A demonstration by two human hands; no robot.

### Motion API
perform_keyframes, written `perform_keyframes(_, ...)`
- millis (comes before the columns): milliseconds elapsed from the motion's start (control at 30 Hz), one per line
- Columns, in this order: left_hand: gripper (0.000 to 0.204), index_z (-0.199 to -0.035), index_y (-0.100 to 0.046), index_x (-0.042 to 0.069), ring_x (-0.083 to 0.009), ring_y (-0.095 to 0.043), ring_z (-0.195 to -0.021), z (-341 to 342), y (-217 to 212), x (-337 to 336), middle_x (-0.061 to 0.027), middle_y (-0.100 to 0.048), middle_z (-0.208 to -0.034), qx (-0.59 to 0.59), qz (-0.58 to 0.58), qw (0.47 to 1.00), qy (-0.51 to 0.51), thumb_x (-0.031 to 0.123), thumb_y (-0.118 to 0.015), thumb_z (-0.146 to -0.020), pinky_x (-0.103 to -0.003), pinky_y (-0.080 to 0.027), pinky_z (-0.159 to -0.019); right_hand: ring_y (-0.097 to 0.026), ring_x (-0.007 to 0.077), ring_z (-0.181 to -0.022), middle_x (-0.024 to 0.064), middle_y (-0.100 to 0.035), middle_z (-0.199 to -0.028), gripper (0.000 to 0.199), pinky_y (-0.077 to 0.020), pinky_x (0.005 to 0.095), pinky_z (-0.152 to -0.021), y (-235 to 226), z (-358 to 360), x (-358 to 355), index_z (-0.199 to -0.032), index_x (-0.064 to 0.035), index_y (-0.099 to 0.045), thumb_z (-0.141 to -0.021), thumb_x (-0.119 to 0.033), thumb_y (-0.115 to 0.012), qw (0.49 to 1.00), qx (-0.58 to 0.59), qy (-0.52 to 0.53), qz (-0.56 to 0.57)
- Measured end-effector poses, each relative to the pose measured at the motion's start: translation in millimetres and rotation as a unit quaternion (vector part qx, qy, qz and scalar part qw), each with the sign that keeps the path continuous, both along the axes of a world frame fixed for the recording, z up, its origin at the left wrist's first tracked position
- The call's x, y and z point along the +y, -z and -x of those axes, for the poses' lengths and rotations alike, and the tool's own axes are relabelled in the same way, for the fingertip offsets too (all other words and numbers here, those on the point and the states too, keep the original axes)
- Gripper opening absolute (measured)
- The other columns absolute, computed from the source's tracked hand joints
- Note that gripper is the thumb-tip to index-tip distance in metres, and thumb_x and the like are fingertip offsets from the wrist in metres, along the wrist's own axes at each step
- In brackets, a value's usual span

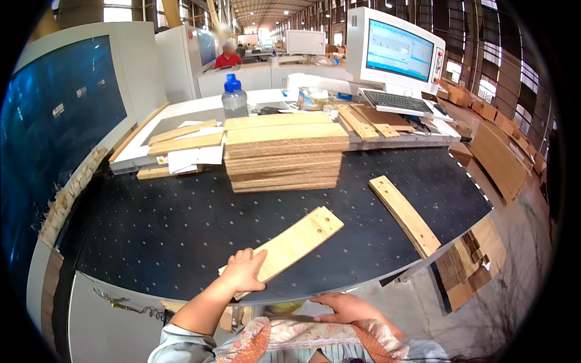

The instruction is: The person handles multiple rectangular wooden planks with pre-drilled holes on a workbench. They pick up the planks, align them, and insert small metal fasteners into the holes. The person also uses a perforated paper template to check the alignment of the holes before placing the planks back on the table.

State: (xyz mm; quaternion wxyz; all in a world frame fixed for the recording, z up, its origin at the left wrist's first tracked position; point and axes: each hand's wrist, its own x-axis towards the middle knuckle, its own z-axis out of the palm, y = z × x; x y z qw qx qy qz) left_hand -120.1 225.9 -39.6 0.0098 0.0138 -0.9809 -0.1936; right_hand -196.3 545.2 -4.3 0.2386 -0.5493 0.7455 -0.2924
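The left hand [243, 270] lies flat, fingers spread, on the near end of a pale wooden slat [289, 245], pressing it against the dark counter [163, 224]. It rests on top of the wood rather than closing around it. The slat lies at a slant on the counter, its near end at the front edge by the person and its far end pointing up and to the right; 2 small drilled holes show near that far end.

The right hand [346, 309] sits low, below the counter's front rim and close to the person's body, fingers stretched toward the left. Whether it holds anything cannot be told from this view.

The counter top is black and dotted with small holes in a regular grid. A second wooden slat [403, 214], longer and narrower, lies well apart to the right, running diagonally toward the counter's right edge. At the far side of the counter stands a stack of wooden boards [284, 154], several layers high. Left of the stack, thinner strips and white papers [190, 158] lie on a raised white ledge. A clear plastic bottle with a blue cap [234, 97] stands just behind the stack.

Further back on the right are a monitor [396, 51] with a lit screen and a keyboard [396, 101] below it. A person in a red top [228, 57] sits far off in the hall. Wooden offcuts [469, 266] are piled on the floor to the right of the counter.
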Motion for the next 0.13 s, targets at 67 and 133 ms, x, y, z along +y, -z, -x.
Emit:
perform_keyframes(67, 0.088, -0.135, -0.041, 0.011, -0.0376, -0.045, -0.112, -2.6, -5.7, -19.0, -0.0203, -0.047, -0.116, 0.003, 0.014, 1.000, 0.020, 0.033, -0.073, -0.056, -0.046, -0.039, -0.090, -0.054, 0.0356, -0.112, 0.0201, -0.056, -0.122, 0.056, -0.0440, 0.0392, -0.093, -4.1, -10.7, -19.1, -0.125, -0.0040, -0.052, -0.082, -0.037, -0.067, 0.999, 0.001, -0.003, -0.044)
perform_keyframes(133, 0.091, -0.137, -0.039, 0.012, -0.0369, -0.045, -0.113, -7.0, -13.3, -21.4, -0.0199, -0.047, -0.117, -0.021, 0.015, 0.999, 0.039, 0.034, -0.073, -0.056, -0.046, -0.038, -0.092, -0.051, 0.0347, -0.117, 0.0210, -0.055, -0.123, 0.054, -0.0418, 0.0371, -0.097, 19.0, -13.9, -15.9, -0.126, -0.0084, -0.053, -0.081, -0.036, -0.068, 1.000, -0.017, -0.012, 0.002)
